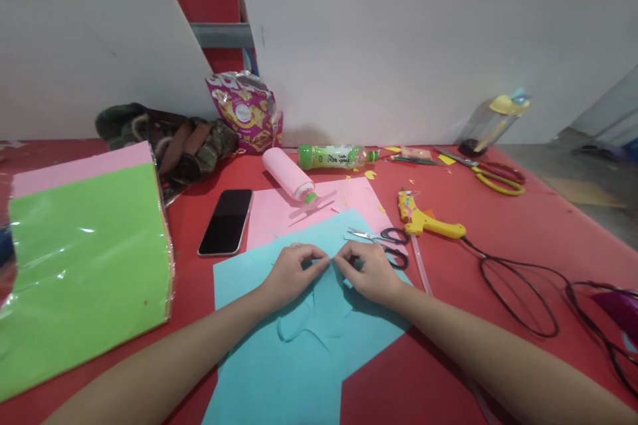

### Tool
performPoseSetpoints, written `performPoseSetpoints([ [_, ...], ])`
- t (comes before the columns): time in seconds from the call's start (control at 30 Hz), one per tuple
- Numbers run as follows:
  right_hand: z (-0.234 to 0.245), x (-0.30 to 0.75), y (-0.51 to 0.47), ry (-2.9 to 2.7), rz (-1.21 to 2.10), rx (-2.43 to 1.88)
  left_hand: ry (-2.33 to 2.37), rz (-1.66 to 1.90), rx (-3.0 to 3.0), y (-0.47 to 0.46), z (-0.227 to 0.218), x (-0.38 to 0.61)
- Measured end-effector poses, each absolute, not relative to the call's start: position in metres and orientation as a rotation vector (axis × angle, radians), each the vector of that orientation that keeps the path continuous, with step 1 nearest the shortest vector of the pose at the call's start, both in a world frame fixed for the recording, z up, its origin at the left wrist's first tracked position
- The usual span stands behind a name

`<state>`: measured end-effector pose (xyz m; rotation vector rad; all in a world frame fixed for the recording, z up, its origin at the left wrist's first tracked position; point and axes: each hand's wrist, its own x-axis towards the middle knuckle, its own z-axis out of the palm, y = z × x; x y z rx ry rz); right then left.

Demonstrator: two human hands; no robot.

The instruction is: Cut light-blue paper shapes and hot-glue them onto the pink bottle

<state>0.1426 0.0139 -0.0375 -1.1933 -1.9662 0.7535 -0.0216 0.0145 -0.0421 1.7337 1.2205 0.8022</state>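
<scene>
Blue paper (279, 382) lies under my hands, a curled blue strip (286, 340) on it, and over its far part my left hand (289, 275) and right hand (371, 272) nearly meet, each grip pinched closed, though I cannot tell whether any thin piece is held. I judge this a step of fine fingertip handling, so the next move calls for a light, steady pinch. Scissors (373, 236) lie just beside my right hand, with a yellow glue gun (436, 226) farther right on the red table (389, 385).

Soft light, glare-flecked plastic sleeve (92, 259)
</scene>
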Motion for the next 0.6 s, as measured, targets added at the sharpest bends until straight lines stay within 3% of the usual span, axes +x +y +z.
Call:
performPoseSetpoints([
  [0.6, -0.0365, 0.1476, 0.0179, -1.838, 0.785, -1.23, 1.254, 0.921, 1.515, 0.0191, -0.0461, -0.0263],
])
